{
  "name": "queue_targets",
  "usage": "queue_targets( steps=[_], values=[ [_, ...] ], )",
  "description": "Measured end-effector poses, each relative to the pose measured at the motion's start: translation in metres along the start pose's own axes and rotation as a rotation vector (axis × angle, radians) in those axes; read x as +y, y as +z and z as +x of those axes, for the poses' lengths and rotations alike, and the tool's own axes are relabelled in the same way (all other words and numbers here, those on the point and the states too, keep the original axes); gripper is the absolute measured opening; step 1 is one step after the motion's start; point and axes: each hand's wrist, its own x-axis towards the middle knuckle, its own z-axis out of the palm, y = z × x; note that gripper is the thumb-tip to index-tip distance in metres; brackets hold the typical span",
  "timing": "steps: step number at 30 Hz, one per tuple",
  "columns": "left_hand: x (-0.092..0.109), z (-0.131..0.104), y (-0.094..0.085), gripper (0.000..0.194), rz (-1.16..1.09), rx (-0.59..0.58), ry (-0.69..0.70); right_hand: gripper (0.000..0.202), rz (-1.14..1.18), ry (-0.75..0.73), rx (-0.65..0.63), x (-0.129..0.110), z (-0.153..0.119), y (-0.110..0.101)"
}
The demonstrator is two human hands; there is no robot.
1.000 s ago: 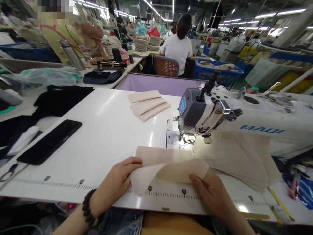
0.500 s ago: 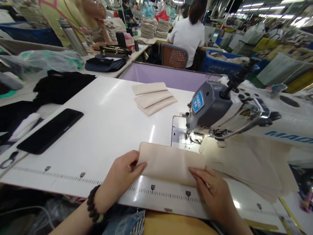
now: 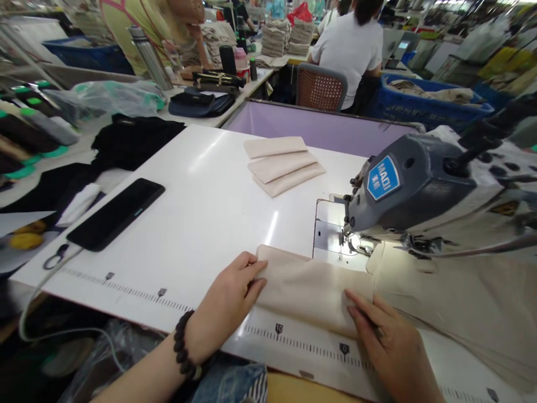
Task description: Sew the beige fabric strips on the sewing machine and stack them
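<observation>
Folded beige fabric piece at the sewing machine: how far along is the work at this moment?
Done: three folded pieces lie stacked at the table's far side. In hand: the left hand and right hand press a folded beige piece flat, short of the needle. Left: stitching it, plus the fabric pile at the right.

Our forearms are bare, with no sleeves showing. On the wrist of our left hand sits a bracelet of dark round beads. Our right hand wears nothing.

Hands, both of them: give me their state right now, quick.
Left hand: fingers pinch the left edge of the folded beige fabric piece.
Right hand: lies flat, pressing the same piece's right end.
</observation>
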Motion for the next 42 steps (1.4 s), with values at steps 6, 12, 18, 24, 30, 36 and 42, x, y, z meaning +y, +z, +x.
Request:
queue_targets(
  steps=[6,12,18,24,30,36,42],
  values=[
    [0.000,0.001,0.000,0.023,-0.015,-0.011,-0.024,0.037,0.038,0.018,-0.011,0.001,0.002,-0.001],
    [0.001,0.002,-0.002,0.019,0.002,-0.020,-0.032,0.037,0.023,0.001,-0.020,0.000,0.005,-0.002],
    [0.002,0.006,-0.003,0.020,0.023,-0.022,-0.034,0.038,0.034,0.019,-0.046,0.000,0.006,-0.002],
    [-0.002,0.008,-0.002,0.026,0.038,-0.014,-0.032,0.036,0.061,0.082,-0.061,0.002,0.002,0.002],
    [-0.012,0.008,-0.001,0.031,0.091,0.020,-0.004,0.033,0.168,0.165,-0.165,-0.004,0.006,-0.001],
    [-0.017,0.010,0.000,0.034,0.122,0.011,0.012,0.029,0.187,0.190,-0.179,-0.008,0.009,-0.005],
    [-0.017,0.010,0.000,0.035,0.138,0.024,0.025,0.027,0.212,0.192,-0.167,-0.008,0.010,-0.004]
  ],
)
